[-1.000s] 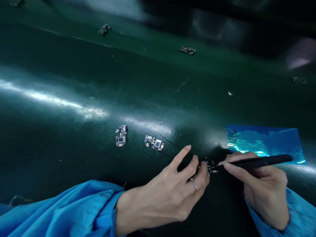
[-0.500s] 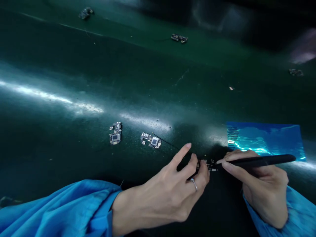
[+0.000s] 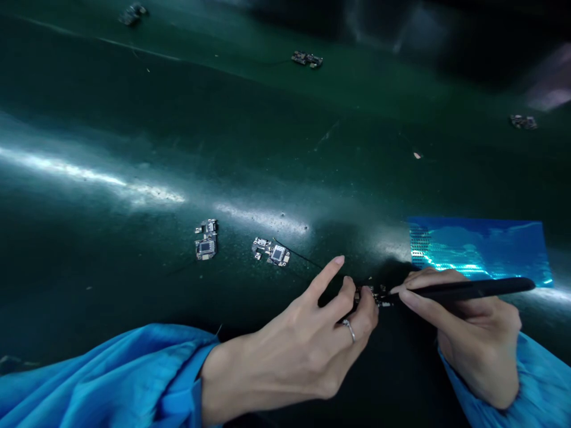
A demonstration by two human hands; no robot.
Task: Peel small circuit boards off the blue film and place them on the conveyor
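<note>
A small circuit board (image 3: 382,299) lies partly hidden under the fingertips of my left hand (image 3: 307,345), which wears a ring and pins the board to the dark green surface. My right hand (image 3: 473,333) grips a black pen-like tool (image 3: 477,289), its tip at the right part of that board. Left of my hands lie two more boards, one upright-set (image 3: 206,240) and one slanted (image 3: 271,252), with a thin black wire (image 3: 298,254) running from beside the slanted one toward my left fingers.
Behind my right hand lies a shiny blue sheet (image 3: 482,246) with rows of small dark marks at its left end. Farther back sit three boards, at the left (image 3: 132,13), the middle (image 3: 307,59) and the right (image 3: 523,122). A small pale scrap (image 3: 417,156) lies between.
The three far boards have shifted left and slightly up in the view, and the nearer boards slightly left. Both hands keep nearly the same pose at the held board.
</note>
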